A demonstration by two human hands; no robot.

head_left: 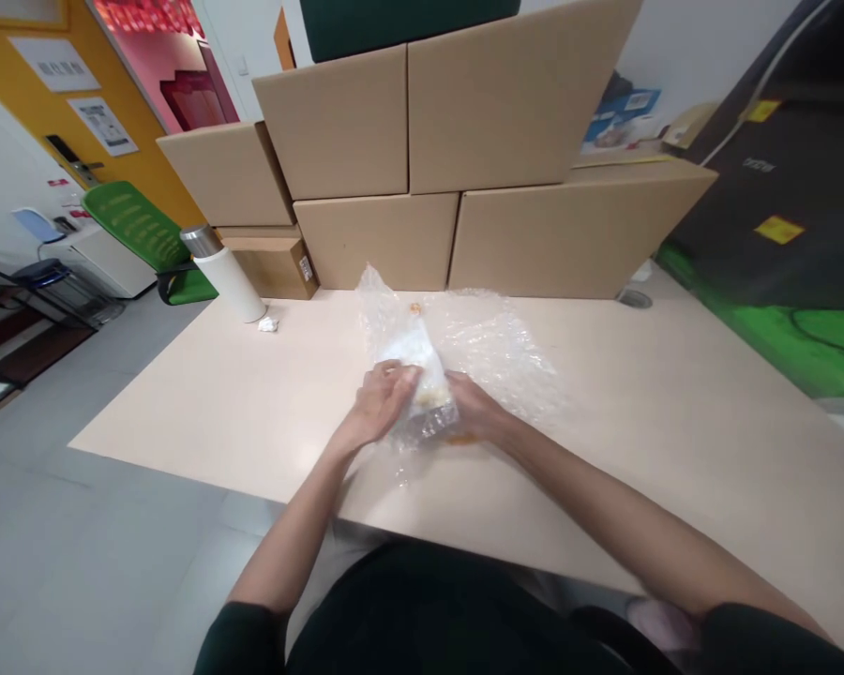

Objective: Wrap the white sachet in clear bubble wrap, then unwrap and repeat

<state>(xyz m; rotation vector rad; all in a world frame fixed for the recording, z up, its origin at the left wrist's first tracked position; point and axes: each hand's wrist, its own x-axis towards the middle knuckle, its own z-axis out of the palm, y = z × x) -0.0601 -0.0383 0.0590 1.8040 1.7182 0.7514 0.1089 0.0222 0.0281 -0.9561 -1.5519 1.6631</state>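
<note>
Between my two hands is a pale, whitish object (422, 354), partly wrapped in clear bubble wrap (503, 342). My left hand (382, 398) grips its left side, thumb on top and fingers curled. At its right side my right hand (473, 408) is closed round the edge, its fingers partly hidden beneath. The wrap spreads over the table to the right and stands up crumpled behind the object. A small orange-brown part shows at the object's far end, and another orange patch lies under my right hand; both are too blurred to name.
Cardboard boxes (376, 239) stand stacked along the back of the table (218, 412). At the back left are a white bottle (232, 284) with a metal cap and a crumpled white scrap (268, 324). A clear round item (634, 298) lies at the back right.
</note>
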